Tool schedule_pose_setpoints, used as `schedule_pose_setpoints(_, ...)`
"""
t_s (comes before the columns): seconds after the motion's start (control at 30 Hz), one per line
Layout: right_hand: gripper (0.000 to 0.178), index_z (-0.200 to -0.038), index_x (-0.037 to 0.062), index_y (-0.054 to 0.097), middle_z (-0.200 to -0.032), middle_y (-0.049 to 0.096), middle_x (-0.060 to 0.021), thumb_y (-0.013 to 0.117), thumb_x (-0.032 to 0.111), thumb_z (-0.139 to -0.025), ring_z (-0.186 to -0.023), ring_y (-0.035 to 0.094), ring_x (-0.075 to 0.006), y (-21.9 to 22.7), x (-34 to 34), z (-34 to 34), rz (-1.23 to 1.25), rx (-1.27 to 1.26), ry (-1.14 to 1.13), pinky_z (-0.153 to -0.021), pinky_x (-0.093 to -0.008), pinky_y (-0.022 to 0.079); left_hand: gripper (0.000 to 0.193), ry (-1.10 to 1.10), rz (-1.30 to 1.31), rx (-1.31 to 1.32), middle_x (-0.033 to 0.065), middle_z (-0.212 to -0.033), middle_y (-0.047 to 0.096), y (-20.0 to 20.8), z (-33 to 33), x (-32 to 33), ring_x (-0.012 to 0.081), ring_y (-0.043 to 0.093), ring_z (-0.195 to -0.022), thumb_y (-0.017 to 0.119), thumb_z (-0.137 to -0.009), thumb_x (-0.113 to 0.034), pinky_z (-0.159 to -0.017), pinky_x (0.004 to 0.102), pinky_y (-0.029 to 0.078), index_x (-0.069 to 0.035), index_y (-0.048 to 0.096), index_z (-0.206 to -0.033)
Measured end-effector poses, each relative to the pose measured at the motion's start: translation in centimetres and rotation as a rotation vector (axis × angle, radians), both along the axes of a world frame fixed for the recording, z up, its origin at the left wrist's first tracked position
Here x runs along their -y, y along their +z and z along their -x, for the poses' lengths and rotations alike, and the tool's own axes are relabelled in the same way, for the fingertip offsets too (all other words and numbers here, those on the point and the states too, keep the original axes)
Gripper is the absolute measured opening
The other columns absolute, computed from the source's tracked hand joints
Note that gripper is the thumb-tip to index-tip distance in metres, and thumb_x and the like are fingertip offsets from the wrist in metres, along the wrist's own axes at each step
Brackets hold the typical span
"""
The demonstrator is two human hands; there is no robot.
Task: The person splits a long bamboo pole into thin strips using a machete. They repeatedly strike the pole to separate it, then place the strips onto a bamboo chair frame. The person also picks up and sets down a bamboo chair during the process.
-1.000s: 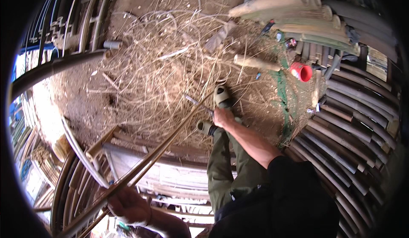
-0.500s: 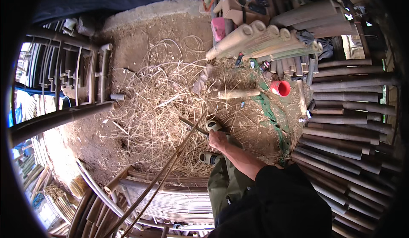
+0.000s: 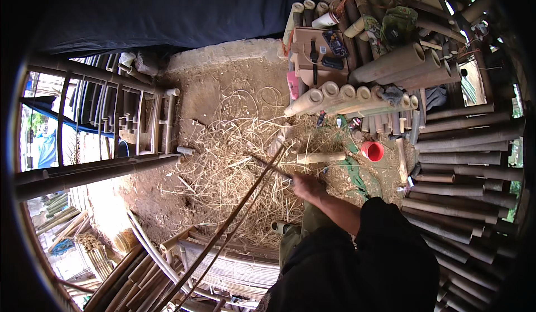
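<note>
My right hand (image 3: pixel 309 188) is closed around the handle of a knife with a long dark blade (image 3: pixel 272 168). The handle is mostly hidden in the fist. The blade points left and away, crossing close to the upper end of a long split bamboo strip (image 3: pixel 241 207). That strip slants down to the lower left in two narrow lengths; I cannot tell whether the blade touches it. My left hand does not show. Below the blade, a heap of pale bamboo shavings (image 3: pixel 223 169) covers the dirt floor, with one of my shoes (image 3: pixel 277 226) at its near side.
A red bucket (image 3: pixel 372 151) stands to the right, beside a green net scrap (image 3: pixel 354 178). Thick bamboo poles (image 3: pixel 357 101) and a brown box (image 3: pixel 310 60) are behind. Stacked bamboo (image 3: pixel 466 189) lines the right side. A slatted bamboo bench (image 3: pixel 229 267) is close in front of me.
The view has tilted up, so the floor sits lower in the picture. My right hand, still gripping the knife, appears farther right and lower. The strip still slants beside the blade.
</note>
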State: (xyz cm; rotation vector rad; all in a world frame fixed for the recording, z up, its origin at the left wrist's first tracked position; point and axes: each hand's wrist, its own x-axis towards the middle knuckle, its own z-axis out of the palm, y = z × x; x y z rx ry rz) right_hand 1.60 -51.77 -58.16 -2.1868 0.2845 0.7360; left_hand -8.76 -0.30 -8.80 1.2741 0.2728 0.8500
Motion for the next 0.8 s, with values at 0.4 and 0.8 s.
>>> schedule_pose_setpoints(0.4,0.026,-0.097,0.0057,0.065,-0.08,0.067,-0.0167,0.064,0.023,-0.077,-0.075,0.066,-0.0312,7.0,15.1,4.8,0.009,0.031,-0.258,-0.067,-0.0406,0.054,0.018,0.028,-0.376,-0.225,0.0102,-0.087,0.066,-0.5,-6.8,12.3,0.022,0.062,-0.075,0.059,-0.09,-0.02,-0.058,0.0422,0.051,-0.009,0.066,-0.103)
schedule_pose_setpoints(0.8,0.042,-0.121,0.0006,0.051,-0.081,0.058,-0.0018,0.067,0.016,-0.086,-0.076,0.058,-0.0075,29.4,-12.5,-2.1,-1.394,0.358,0.048,-0.065,-0.0252,0.049,0.01,-0.281,-0.284,-0.307,-0.0058,-0.06,0.044,-10.5,-10.2,28.6,0.0019,0.034,-0.048,0.067,-0.087,-0.013,-0.044,0.0206,0.023,-0.006,0.061,-0.083)
